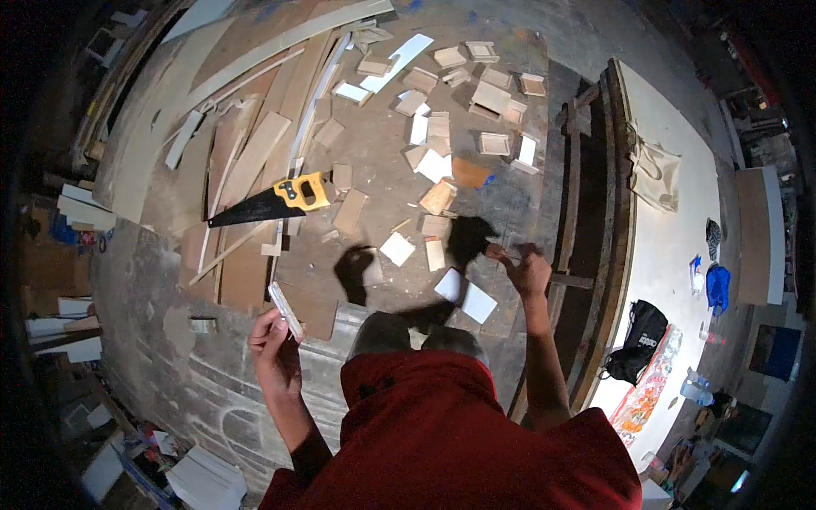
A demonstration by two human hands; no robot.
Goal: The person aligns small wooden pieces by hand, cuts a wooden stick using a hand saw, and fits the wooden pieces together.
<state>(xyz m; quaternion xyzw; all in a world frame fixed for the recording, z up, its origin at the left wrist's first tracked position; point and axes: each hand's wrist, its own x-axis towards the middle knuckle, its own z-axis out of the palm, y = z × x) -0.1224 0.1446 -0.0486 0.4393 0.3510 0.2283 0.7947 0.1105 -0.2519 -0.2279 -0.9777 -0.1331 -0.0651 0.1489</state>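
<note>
My left hand (pixel 269 344) is closed on a small flat piece of board (pixel 286 311) with a pale edge, held up and tilted above the floor. On the right, my right hand (pixel 529 274) is raised with its fingers bent together; what they hold, if anything, is too dark and blurred to make out. Beneath it lies a white board piece (pixel 466 295), partly in shadow. Between the hands a small white square (pixel 397 249) and a narrow wood block (pixel 434 253) rest on the floor. A handsaw (pixel 276 198) with a yellow handle lies across boards beyond my left hand.
Several small wooden pieces (pixel 491 99) are scattered ahead on the floor. Long planks (pixel 255 153) lie at the left. A white-topped table (pixel 671 246) on the right carries a tote bag (pixel 654 174), a black bag (pixel 639 340) and a blue item (pixel 718 287).
</note>
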